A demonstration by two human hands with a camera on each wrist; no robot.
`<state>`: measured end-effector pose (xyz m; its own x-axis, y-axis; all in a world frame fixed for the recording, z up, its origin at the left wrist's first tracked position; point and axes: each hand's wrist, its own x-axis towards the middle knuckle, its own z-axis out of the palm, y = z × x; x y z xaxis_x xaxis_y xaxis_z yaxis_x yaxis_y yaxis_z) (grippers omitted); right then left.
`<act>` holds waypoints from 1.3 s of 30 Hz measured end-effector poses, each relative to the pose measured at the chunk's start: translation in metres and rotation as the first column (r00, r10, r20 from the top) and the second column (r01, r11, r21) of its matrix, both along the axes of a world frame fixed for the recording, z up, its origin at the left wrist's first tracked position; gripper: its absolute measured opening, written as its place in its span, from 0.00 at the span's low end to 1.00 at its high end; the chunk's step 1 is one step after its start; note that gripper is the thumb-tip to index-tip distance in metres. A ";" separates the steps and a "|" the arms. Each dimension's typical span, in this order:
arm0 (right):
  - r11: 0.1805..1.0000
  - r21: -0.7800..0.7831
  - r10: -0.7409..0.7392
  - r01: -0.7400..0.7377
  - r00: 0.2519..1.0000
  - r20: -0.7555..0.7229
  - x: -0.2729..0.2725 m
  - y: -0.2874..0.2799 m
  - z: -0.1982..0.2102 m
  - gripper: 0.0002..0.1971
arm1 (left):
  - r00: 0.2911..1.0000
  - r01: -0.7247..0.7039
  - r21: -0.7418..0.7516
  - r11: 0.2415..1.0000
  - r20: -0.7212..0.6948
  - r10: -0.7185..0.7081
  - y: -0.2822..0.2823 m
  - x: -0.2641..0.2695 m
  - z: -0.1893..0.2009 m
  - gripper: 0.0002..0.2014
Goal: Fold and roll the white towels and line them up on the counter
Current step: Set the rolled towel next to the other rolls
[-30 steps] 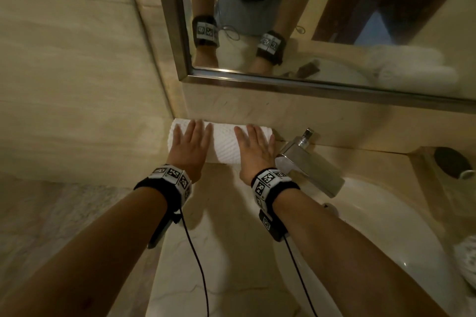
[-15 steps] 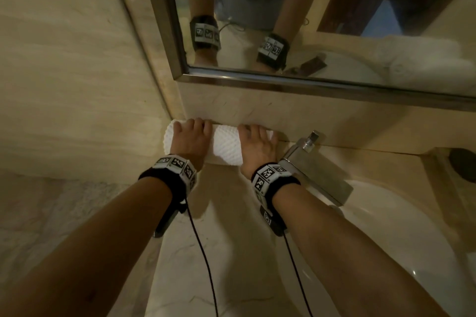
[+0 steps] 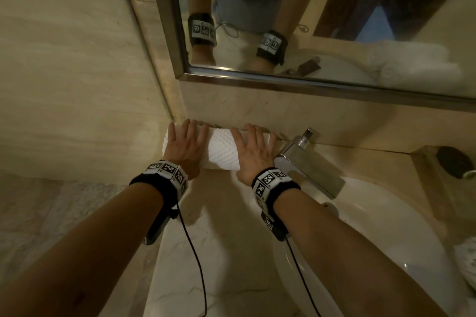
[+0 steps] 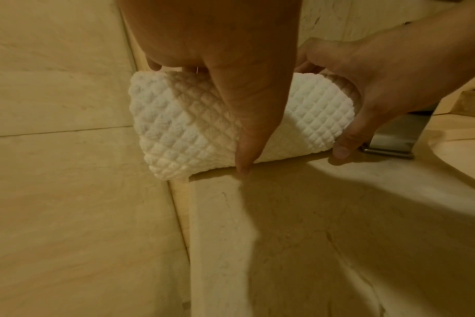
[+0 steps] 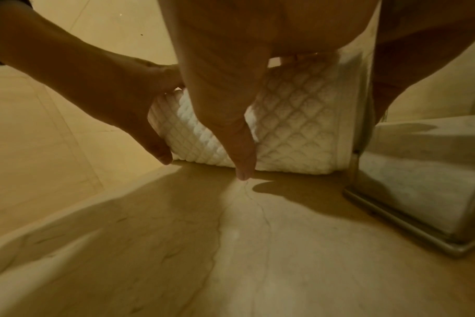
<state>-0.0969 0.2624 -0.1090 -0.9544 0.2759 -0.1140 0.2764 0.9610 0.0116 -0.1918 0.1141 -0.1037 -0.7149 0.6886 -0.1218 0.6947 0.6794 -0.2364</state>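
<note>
A rolled white waffle-weave towel lies across the back of the marble counter, against the backsplash and just left of the faucet. My left hand holds the roll's left part, fingers curled over the top and thumb down its near side. My right hand holds the right part the same way. The fingertips of both hands are hidden behind the roll.
The side wall closes off the counter at the roll's left end. A white sink basin lies to the right. More white towel shows at the right edge. The mirror above reflects towels. A dark round object sits far right.
The roll has gone back against the backsplash. Both hands went from lying flat on top of it to curling over its far side.
</note>
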 end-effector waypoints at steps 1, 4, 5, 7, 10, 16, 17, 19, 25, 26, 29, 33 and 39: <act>1.000 0.004 0.005 -0.005 1.000 0.003 0.001 -0.001 0.000 0.57 | 1.000 -0.004 -0.010 1.000 0.011 0.004 -0.001 0.000 0.000 0.45; 1.000 0.001 0.003 -0.003 1.000 0.017 0.002 -0.001 -0.001 0.56 | 0.999 -0.013 -0.038 0.999 0.044 0.015 -0.001 -0.001 -0.002 0.45; 1.000 0.000 -0.003 0.003 1.000 0.016 0.001 -0.001 -0.001 0.55 | 0.999 -0.009 -0.031 0.999 0.048 0.011 -0.001 -0.002 -0.003 0.43; 1.000 0.014 -0.019 0.019 1.000 -0.001 0.000 -0.002 -0.004 0.53 | 0.999 0.010 0.004 1.000 0.035 -0.010 0.001 -0.005 -0.005 0.40; 0.998 0.060 -0.025 0.029 0.997 -0.075 -0.002 -0.001 -0.012 0.52 | 0.999 0.037 0.062 0.997 0.022 -0.038 0.002 -0.011 -0.010 0.35; 0.993 0.099 -0.047 0.064 0.985 -0.166 -0.019 0.006 -0.023 0.49 | 0.992 0.119 0.077 0.990 -0.060 -0.115 0.010 -0.033 -0.018 0.37; 0.992 0.104 -0.052 0.071 0.982 -0.182 -0.020 0.007 -0.023 0.49 | 0.989 0.129 0.090 0.988 -0.082 -0.121 0.010 -0.035 -0.018 0.38; 0.993 0.094 -0.046 0.068 0.974 -0.223 -0.022 0.008 -0.026 0.48 | 0.986 0.138 0.106 0.985 -0.111 -0.126 0.010 -0.036 -0.022 0.38; 0.998 0.052 -0.030 0.035 0.996 -0.088 -0.020 0.009 -0.010 0.51 | 0.998 0.069 0.003 0.998 0.005 -0.069 0.010 -0.030 -0.008 0.46; 0.999 0.037 -0.016 0.017 1.000 -0.026 -0.018 0.009 -0.005 0.52 | 0.998 0.067 -0.006 0.998 0.021 -0.067 0.008 -0.028 -0.007 0.51; 0.996 -0.076 -0.036 0.037 0.999 0.013 -0.006 0.004 0.013 0.56 | 0.998 0.041 0.038 0.998 0.045 -0.043 0.002 -0.013 0.001 0.58; 0.996 -0.078 -0.054 0.049 0.997 -0.061 0.015 -0.006 0.036 0.51 | 0.998 0.021 0.010 1.000 0.051 -0.022 0.004 0.014 0.023 0.51; 0.982 -0.145 -0.129 0.122 0.991 -0.044 0.067 -0.017 0.049 0.40 | 0.999 0.001 -0.096 0.995 0.036 0.002 -0.007 0.054 0.036 0.48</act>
